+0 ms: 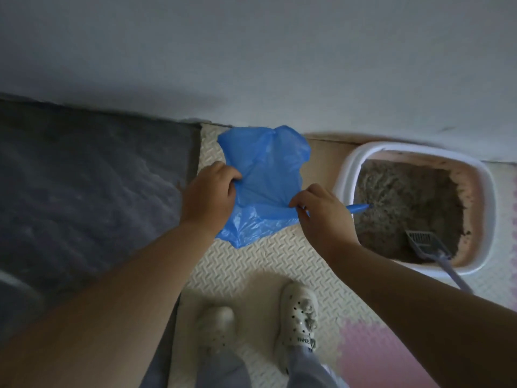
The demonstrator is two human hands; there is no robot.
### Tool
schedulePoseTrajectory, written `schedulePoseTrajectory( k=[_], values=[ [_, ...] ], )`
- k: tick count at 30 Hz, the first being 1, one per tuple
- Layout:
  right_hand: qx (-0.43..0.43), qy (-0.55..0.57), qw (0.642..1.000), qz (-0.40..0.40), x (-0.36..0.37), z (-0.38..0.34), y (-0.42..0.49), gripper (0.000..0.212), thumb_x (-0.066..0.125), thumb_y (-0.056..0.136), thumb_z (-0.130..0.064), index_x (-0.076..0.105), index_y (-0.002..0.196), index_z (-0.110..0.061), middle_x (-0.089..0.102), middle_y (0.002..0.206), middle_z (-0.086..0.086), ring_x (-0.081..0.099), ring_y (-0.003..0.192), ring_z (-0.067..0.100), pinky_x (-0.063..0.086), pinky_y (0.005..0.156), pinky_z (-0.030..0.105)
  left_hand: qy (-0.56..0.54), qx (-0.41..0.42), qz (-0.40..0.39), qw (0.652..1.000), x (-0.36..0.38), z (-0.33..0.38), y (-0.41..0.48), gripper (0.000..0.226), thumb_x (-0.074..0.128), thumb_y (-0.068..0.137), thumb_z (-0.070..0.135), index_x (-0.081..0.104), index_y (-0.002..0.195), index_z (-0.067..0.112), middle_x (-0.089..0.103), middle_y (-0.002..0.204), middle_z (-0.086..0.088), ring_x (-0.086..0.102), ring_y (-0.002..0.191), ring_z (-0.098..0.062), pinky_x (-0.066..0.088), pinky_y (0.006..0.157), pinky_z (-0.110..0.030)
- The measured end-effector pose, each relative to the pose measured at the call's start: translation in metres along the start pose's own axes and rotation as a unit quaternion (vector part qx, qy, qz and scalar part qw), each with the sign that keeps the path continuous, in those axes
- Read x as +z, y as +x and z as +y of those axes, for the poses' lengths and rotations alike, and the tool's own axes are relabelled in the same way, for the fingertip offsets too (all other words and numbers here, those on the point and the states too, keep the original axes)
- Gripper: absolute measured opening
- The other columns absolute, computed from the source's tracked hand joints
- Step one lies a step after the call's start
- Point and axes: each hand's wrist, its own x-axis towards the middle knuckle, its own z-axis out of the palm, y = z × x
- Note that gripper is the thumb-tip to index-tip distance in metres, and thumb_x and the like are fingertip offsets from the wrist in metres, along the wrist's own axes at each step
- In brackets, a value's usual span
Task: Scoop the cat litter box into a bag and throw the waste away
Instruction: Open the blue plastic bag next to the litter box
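Holding a blue plastic bag (263,175) spread above the ribbed floor mat (265,261), just left of the litter box (347,169).
Clutches the bag's left edge in the curled left grip (208,197) and pinches the right edge with the right grip (321,217), letting a twisted blue tail poke toward the grey litter (405,197). Leaves the lilac scoop (422,242) resting head-down in the litter, handle leaning over the box's white near rim.

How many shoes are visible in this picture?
2. The left shoe stands on the cream mat beside the grey rug; the right shoe stands nearer the litter box.
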Motion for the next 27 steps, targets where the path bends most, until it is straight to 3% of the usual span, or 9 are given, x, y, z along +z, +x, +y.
schedulePoseTrajectory(
  k=[6, 11, 16, 21, 27],
  values=[
    [0.052, -0.001, 0.999, -0.007, 0.058, 0.055, 0.009, 0.015, 0.057, 0.085, -0.006, 0.068, 0.091, -0.015, 0.058, 0.091, 0.002, 0.056, 0.086, 0.025, 0.042, 0.060, 0.033, 0.030, 0.025, -0.037, 0.999, 0.076, -0.026, 0.008, 0.017, 0.056, 0.080, 0.003, 0.067, 0.091, 0.010, 0.062, 0.091, -0.011, 0.058, 0.090, -0.035, 0.050, 0.072, -0.045],
    [0.090, 0.012, 0.996, -0.015, 0.100, 0.078, 0.016, 0.017, 0.056, 0.087, -0.007, 0.068, 0.095, -0.016, 0.058, 0.095, 0.002, 0.056, 0.091, 0.024, 0.050, 0.068, 0.041, 0.029, 0.028, -0.049, 0.998, 0.118, -0.051, 0.014, 0.018, 0.054, 0.082, 0.003, 0.066, 0.094, 0.009, 0.062, 0.095, -0.012, 0.057, 0.093, -0.032, 0.047, 0.073, -0.041],
    [0.126, 0.027, 0.991, -0.023, 0.125, 0.088, 0.015, 0.019, 0.054, 0.087, -0.006, 0.068, 0.096, -0.016, 0.059, 0.098, 0.002, 0.057, 0.088, 0.024, 0.049, 0.068, 0.037, 0.031, 0.048, -0.069, 0.996, 0.139, -0.071, 0.020, 0.022, 0.054, 0.082, 0.002, 0.065, 0.099, 0.009, 0.061, 0.097, -0.012, 0.057, 0.095, -0.033, 0.049, 0.077, -0.045],
    [0.160, 0.023, 0.986, -0.051, 0.127, 0.078, 0.012, 0.024, 0.054, 0.087, -0.009, 0.065, 0.105, -0.020, 0.058, 0.107, 0.000, 0.057, 0.096, 0.023, 0.050, 0.075, 0.039, 0.069, 0.048, -0.133, 0.988, 0.132, -0.074, 0.022, 0.043, 0.061, 0.081, 0.010, 0.054, 0.123, 0.011, 0.057, 0.115, -0.013, 0.053, 0.108, -0.033, 0.046, 0.088, -0.049],
    [0.139, 0.004, 0.989, -0.046, 0.049, 0.043, 0.015, 0.024, 0.052, 0.093, -0.020, 0.059, 0.116, -0.018, 0.056, 0.117, 0.001, 0.054, 0.107, 0.023, 0.041, 0.078, 0.030, 0.103, 0.107, -0.111, 0.983, 0.055, -0.025, 0.036, 0.042, 0.062, 0.080, 0.020, 0.057, 0.120, 0.008, 0.060, 0.109, -0.015, 0.057, 0.099, -0.037, 0.048, 0.083, -0.044]
  ],
)
